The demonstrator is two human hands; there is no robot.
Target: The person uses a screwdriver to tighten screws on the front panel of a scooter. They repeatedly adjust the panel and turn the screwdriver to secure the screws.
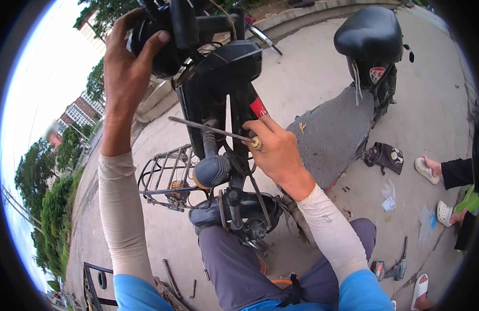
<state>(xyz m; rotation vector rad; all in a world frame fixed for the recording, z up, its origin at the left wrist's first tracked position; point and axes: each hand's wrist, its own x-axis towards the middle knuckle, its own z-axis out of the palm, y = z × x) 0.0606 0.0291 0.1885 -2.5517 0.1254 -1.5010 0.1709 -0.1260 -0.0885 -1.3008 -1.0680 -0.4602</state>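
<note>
My left hand (129,70) wraps round a rounded black headlight housing (167,49) at the front of an electric scooter, thumb pressed on its near side. My right hand (277,150) is closed on a screwdriver (213,129), whose long dark shaft points left across the scooter's front; the yellowish handle end shows beside the fingers. The right fingertips are close to the black front panel (250,98) with a red sticker. Below the shaft, a ribbed rubber boot leads to a grey-blue rounded cover (212,171). Cables hang beside it.
A black wire basket (164,179) stands left of the front wheel (198,215). The scooter's grey footboard mat (330,135) and black seat (369,33) are to the right. A power drill (379,269), a screwdriver and plastic bags lie on the ground. Other people's feet are at right.
</note>
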